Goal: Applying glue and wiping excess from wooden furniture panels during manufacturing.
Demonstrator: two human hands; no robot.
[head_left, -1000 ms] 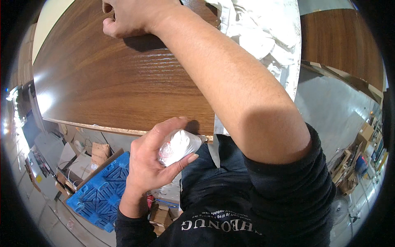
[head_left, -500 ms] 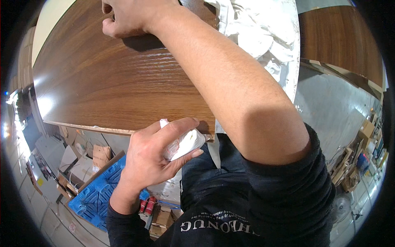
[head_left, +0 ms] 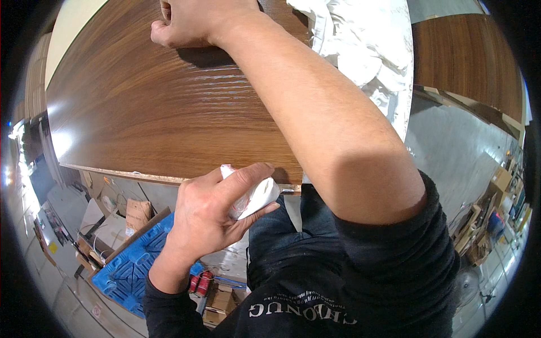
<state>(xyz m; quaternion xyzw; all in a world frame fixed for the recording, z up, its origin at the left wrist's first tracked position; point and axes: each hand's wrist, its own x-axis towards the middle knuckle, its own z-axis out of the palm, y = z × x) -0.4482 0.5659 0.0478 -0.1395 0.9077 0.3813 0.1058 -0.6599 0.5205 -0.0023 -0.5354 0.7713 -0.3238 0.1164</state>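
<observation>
A wide brown wood-grain board [head_left: 158,112] lies flat in front of me. At its near edge, close to the right corner, my left hand [head_left: 203,208] is closed around a crumpled white cloth [head_left: 262,198], thumb on one side and fingers on the other. Far across the board, my right hand [head_left: 208,22] rests low over the surface with its fingers curled in. The frame's top edge cuts it off, and whatever lies under its fingers is hidden. My right forearm crosses above the board's right side.
Crumpled white cloths [head_left: 360,45] are heaped on a white surface right of the board. Another brown board [head_left: 468,59] stands farther right. Below left are a blue plastic pallet [head_left: 127,276] and a cardboard piece [head_left: 138,214]. Scrap wood and boxes [head_left: 484,225] lie at lower right.
The board and my right hand sit slightly farther right in the view. My left hand keeps its grip on the white cloth at almost the same spot.
</observation>
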